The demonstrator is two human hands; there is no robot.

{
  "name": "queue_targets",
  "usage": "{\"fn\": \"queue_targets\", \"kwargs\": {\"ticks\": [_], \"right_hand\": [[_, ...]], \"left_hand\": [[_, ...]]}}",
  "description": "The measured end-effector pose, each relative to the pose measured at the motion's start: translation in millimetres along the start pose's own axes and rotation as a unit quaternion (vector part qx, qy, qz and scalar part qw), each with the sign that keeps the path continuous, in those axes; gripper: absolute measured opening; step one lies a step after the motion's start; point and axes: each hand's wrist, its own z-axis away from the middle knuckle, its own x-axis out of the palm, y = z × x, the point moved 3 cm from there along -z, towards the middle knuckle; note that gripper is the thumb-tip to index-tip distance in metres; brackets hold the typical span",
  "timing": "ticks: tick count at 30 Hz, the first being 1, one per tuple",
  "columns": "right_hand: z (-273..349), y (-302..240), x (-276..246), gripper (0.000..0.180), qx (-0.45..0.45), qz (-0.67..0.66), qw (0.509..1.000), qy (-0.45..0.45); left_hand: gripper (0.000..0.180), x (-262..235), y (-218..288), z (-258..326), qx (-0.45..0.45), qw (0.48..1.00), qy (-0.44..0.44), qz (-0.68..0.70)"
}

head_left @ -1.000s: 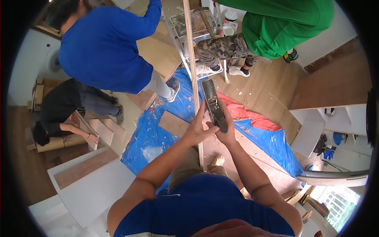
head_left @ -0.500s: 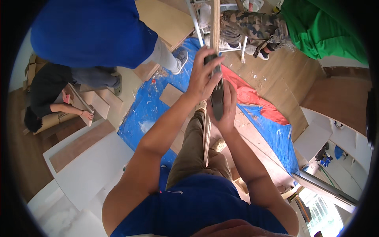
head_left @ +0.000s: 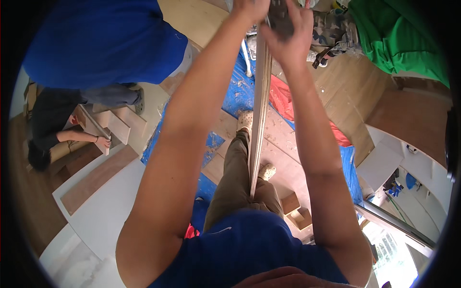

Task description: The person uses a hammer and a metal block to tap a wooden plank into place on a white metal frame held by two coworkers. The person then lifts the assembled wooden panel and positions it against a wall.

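Pale wood, a long thin strip stands on edge from our lap up to the top of the view, where our left hand and right hand are wrapped around a dark, blocky tool set against it. We judge it goes best if we keep the tool square to the narrow edge and the strip braced between our knees, above the crinkled blue tarp
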Motion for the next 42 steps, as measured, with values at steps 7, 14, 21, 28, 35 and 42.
{"fn": "queue_targets", "kwargs": {"ticks": [7,14,21,28,35,42], "right_hand": [[210.4,-90.9,-98.6,0.09,0.124,-0.019,0.984,-0.128],[-26.0,13.2,10.7,0.08,-0.088,-0.016,0.995,0.039],[104.6,-24.6,-30.5,0.098,0.079,-0.02,0.992,-0.096],[164.0,-47.1,-59.3,0.087,0.144,-0.013,0.979,-0.141],[-30.4,-11.1,14.0,0.082,0.069,0.061,0.995,-0.039],[212.9,-92.4,-95.4,0.092,0.153,-0.026,0.976,-0.155]], "left_hand": [[0.075,-34.1,157.3,224.7,-0.22,0.973,-0.067,-0.014],[0.042,8.0,10.5,-32.3,-0.061,0.997,0.031,-0.041],[0.058,-9.7,68.0,109.9,-0.156,0.987,-0.015,-0.038],[0.052,-13.9,108.5,170.5,-0.162,0.986,-0.003,-0.047],[0.047,-0.8,0.6,-11.9,-0.1,0.994,0.009,0.038],[0.066,-34.8,153.1,229.2,-0.186,0.981,-0.046,-0.036]]}}
